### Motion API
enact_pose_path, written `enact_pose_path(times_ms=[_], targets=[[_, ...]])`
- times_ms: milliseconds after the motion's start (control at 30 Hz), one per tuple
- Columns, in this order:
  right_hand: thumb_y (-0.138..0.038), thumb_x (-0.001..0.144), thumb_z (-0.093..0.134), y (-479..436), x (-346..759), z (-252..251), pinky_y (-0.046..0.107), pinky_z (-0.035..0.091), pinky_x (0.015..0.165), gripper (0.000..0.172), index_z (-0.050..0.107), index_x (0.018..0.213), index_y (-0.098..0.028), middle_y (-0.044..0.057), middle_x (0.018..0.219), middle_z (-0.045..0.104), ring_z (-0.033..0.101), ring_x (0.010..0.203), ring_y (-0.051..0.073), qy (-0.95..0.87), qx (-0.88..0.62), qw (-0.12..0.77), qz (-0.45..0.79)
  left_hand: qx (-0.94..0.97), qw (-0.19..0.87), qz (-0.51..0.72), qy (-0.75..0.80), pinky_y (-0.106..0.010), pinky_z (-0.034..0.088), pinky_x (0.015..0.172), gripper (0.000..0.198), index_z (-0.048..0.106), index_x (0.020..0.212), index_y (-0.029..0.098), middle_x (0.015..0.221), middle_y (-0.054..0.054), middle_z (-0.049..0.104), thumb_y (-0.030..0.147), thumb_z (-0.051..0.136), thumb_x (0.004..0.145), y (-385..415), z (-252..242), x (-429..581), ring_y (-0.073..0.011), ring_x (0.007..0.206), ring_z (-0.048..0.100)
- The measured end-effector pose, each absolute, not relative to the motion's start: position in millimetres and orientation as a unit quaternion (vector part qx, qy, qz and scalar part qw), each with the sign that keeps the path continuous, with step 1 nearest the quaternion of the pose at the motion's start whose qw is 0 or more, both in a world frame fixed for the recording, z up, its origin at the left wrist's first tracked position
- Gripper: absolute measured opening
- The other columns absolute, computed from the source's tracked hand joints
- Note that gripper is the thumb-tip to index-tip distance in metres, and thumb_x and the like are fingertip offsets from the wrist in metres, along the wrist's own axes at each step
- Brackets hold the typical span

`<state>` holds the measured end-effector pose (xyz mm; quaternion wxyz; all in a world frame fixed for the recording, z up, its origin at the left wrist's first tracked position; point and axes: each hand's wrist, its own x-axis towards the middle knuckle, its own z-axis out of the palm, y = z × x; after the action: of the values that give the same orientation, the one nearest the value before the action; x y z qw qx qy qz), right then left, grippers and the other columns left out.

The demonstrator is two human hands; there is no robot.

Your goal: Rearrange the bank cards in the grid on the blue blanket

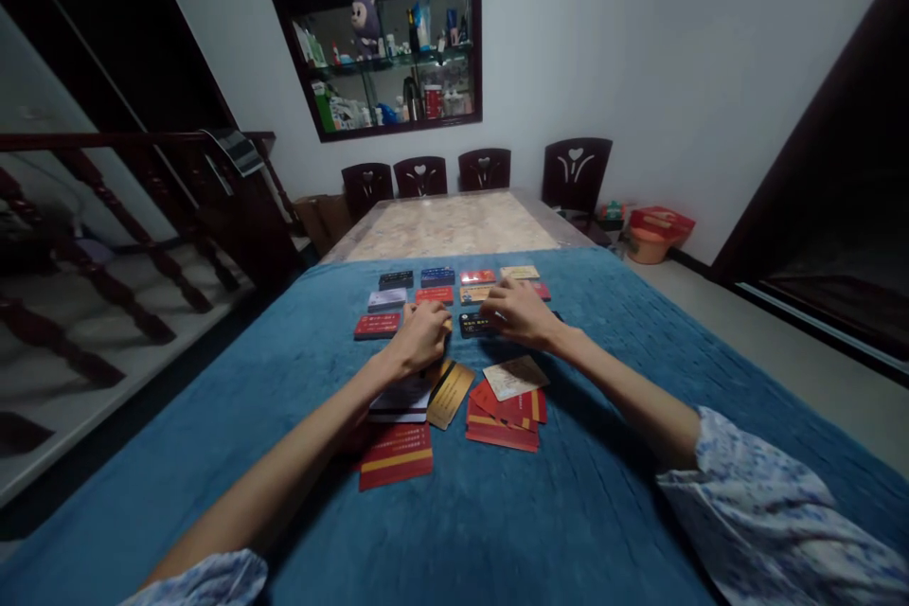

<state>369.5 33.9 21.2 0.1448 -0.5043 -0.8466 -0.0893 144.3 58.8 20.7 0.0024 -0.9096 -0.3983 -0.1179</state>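
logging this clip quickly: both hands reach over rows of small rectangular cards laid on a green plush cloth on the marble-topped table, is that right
Not quite: the cloth is blue, not green. The head view shows the left hand and the right hand reaching over rows of small rectangular cards laid on a blue plush cloth on the marble-topped table.

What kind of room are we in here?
Most likely a home dining room. There is a long stone-topped table partly under a blue cloth, dark wooden dining chairs at its far end, a wall niche of cluttered glass shelves with a plush toy, and a stair railing at left.
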Motion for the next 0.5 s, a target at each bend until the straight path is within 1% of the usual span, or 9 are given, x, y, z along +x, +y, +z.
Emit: enact_pose_path(times_ms=[167, 267, 433, 500], targets=[[-0.023, 0.095, 0.054, 22.8, 346.5, 15.9, 0.038, 0.031, 0.083, 0.020, 0.074, 0.097, -0.023, 0.009, 0.101, 0.070, 0.048, 0.106, 0.027, -0.862, -0.473, 0.162, -0.086, -0.905, -0.007, -0.121, -0.409, -0.049, 0.038, 0.099, 0.031, 0.067, 0.112, 0.018, 0.124, -0.012, 0.064, 0.009, 0.051, 0.087, 37.8, 13.8, 116.4, -0.0284, 0.119, 0.055], [-0.022, 0.095, 0.053, 17.3, 333.9, 15.2, 0.040, 0.031, 0.085, 0.022, 0.074, 0.098, -0.023, 0.010, 0.102, 0.070, 0.047, 0.108, 0.028, -0.869, -0.459, 0.163, -0.083, -0.899, -0.001, -0.139, -0.415, -0.049, 0.036, 0.101, 0.031, 0.067, 0.112, 0.018, 0.124, -0.011, 0.065, 0.009, 0.050, 0.088, 28.7, 6.4, 98.8, -0.0276, 0.118, 0.056], [-0.024, 0.091, 0.059, 3.1, 310.5, 16.2, 0.042, 0.031, 0.087, 0.019, 0.072, 0.105, -0.023, 0.010, 0.110, 0.070, 0.046, 0.112, 0.029, -0.886, -0.431, 0.159, -0.066, -0.895, 0.006, -0.157, -0.418, -0.048, 0.035, 0.103, 0.031, 0.067, 0.113, 0.020, 0.121, -0.010, 0.067, 0.011, 0.047, 0.091, 13.2, -4.5, 71.2, -0.0250, 0.115, 0.058], [-0.028, 0.092, 0.059, -4.4, 300.1, 15.7, 0.042, 0.032, 0.087, 0.021, 0.071, 0.109, -0.022, 0.010, 0.113, 0.068, 0.045, 0.113, 0.029, -0.892, -0.420, 0.155, -0.055, -0.891, 0.009, -0.171, -0.420, -0.048, 0.035, 0.103, 0.032, 0.066, 0.114, 0.020, 0.121, -0.010, 0.067, 0.012, 0.045, 0.092, 4.5, -6.2, 61.6, -0.0239, 0.113, 0.059]])
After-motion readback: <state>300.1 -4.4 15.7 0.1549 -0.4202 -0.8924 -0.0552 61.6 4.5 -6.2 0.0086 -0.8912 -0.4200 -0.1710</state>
